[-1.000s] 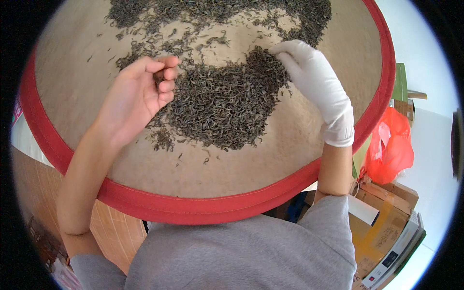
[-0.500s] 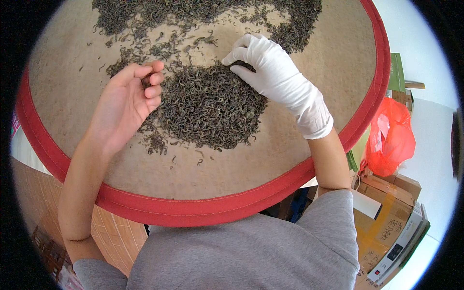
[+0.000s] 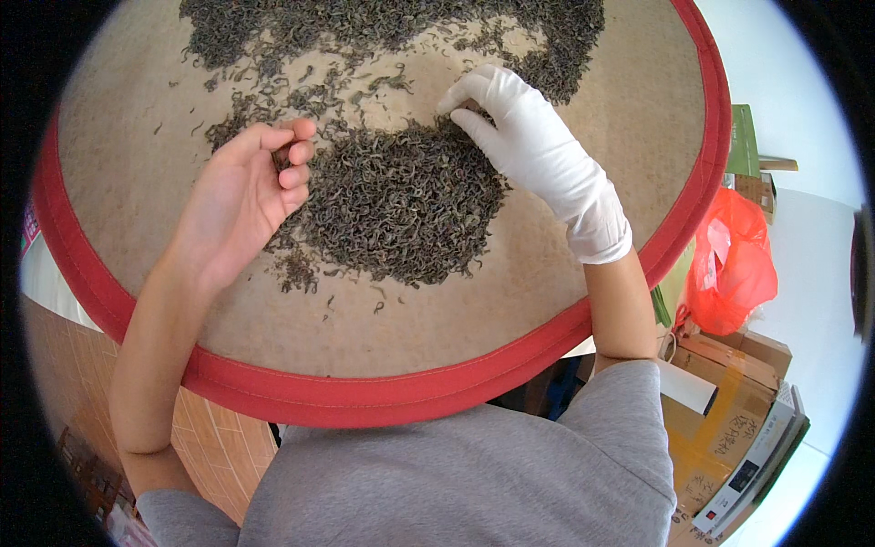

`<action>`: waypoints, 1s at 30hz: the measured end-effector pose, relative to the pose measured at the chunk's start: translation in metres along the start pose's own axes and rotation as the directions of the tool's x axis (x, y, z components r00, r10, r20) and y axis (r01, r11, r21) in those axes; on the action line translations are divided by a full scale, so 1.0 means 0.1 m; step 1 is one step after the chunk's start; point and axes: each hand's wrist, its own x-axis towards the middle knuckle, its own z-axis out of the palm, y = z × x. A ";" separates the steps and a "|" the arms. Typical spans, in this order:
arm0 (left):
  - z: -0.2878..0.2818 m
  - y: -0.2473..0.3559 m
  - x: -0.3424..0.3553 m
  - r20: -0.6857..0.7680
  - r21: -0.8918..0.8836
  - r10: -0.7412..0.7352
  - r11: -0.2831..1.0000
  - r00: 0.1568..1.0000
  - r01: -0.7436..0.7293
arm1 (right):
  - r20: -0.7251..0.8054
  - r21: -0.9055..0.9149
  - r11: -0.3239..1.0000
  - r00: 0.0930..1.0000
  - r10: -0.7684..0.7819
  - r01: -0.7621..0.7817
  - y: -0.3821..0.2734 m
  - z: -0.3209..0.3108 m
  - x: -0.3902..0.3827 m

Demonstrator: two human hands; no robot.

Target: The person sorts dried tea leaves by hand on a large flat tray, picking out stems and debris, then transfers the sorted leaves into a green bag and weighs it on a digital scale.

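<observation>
Dark, twisted dried tea leaves [image 3: 401, 210] lie heaped on a round, tan tray [image 3: 273, 337] with a red cloth rim. At the heap's left edge, my bare left hand [image 3: 251, 187] is turned palm inward. Its fingers are curled, thumb close against the forefinger; what they hold, if anything, is hidden. My right hand [image 3: 519, 132], in a white glove, is over the heap's upper right edge. Its thumb and bent fingers come close together at the tips, and I cannot make out what is between them.
A larger band of tea leaves [image 3: 319, 23] spreads along the tray's far side, with scattered leaves between it and the near heap. To the right, beyond the rim, are a red plastic bag [image 3: 729, 273], cardboard boxes [image 3: 720, 392] and a green box [image 3: 743, 141]. Wooden-look floor [image 3: 214, 447] shows lower left.
My right hand has shifted slightly to the right, its thumb and fingertips now closer together. My left hand stays curled in nearly the same place.
</observation>
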 end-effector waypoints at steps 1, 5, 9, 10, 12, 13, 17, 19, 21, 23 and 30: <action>0.00 0.00 0.00 0.008 -0.003 -0.004 1.000 1.000 0.004 | 0.000 -0.026 0.999 1.000 -0.031 0.031 0.01 0.01 -0.01; 0.01 -0.01 -0.01 0.010 -0.002 -0.009 1.000 1.000 0.009 | 0.037 -0.109 0.988 0.993 -0.109 0.112 0.00 0.06 -0.03; 0.01 -0.01 0.00 0.006 0.012 -0.017 1.000 1.000 0.017 | 0.070 -0.194 0.976 0.994 -0.087 0.099 -0.01 0.10 -0.02; 0.01 -0.01 0.00 0.006 0.012 -0.020 1.000 1.000 0.020 | 0.070 -0.185 0.978 0.994 -0.082 0.093 -0.02 0.10 -0.01; 0.00 0.00 0.00 0.007 0.011 -0.026 1.000 1.000 0.026 | 0.070 -0.167 0.983 0.995 -0.070 0.080 -0.03 0.10 0.00; 0.00 0.00 0.00 0.012 0.004 -0.022 1.000 1.000 0.022 | 0.085 -0.033 0.999 0.996 -0.019 0.022 -0.03 0.09 0.00; -0.01 0.00 -0.01 0.024 -0.011 -0.009 1.000 1.000 0.010 | 0.214 0.403 0.875 0.957 0.196 -0.269 -0.16 -0.09 -0.02; -0.01 0.00 -0.01 0.029 -0.014 -0.014 1.000 0.999 0.015 | 0.304 0.579 0.722 0.922 0.240 -0.379 -0.26 -0.19 -0.01; -0.02 0.00 -0.01 0.033 -0.022 -0.027 0.999 0.999 0.028 | 0.386 0.744 0.510 0.901 0.200 -0.432 -0.31 -0.24 0.00; -0.02 0.00 -0.01 0.030 -0.023 -0.024 0.999 0.999 0.025 | 0.460 0.808 0.314 0.867 0.192 -0.499 -0.33 -0.25 0.00; 0.01 -0.01 0.00 -0.012 0.020 -0.011 1.000 1.000 0.011 | 0.564 0.824 -0.116 0.820 0.093 -0.554 -0.37 -0.06 -0.01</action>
